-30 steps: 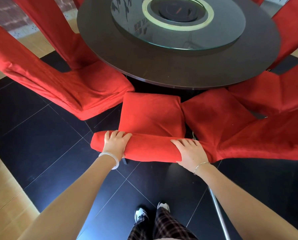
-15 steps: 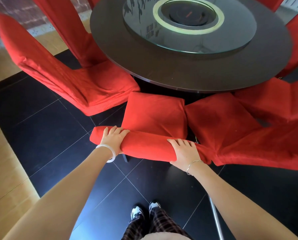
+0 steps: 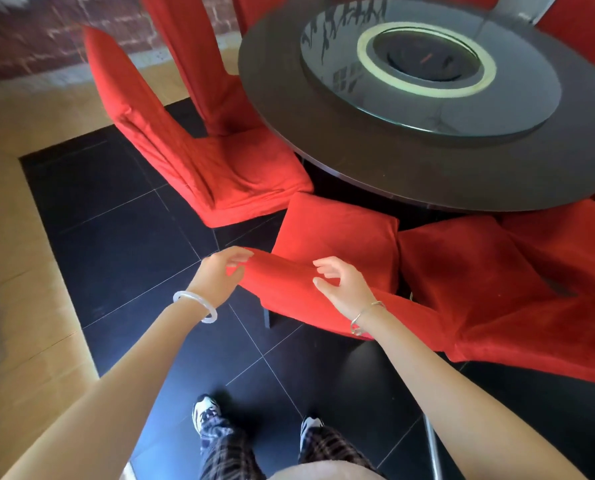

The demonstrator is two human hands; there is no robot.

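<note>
The chair back point(image 3: 282, 292) lies just under both grips. Its long axis runs from the near left out to the right, and its seat point(image 3: 337, 230) points at the round surface point(image 3: 358, 157). The left grip point(image 3: 216, 278) brackets the back's left corner, fingers above and thumb below; whether it pinches the cloth cannot be told. The right grip point(image 3: 344, 289) hovers over the middle, loosely curled, holding nothing. The left chair point(image 3: 219, 174) stands near, and the right chair point(image 3: 469, 268) sits just beside the seat, so sideways room looks tight.
</note>
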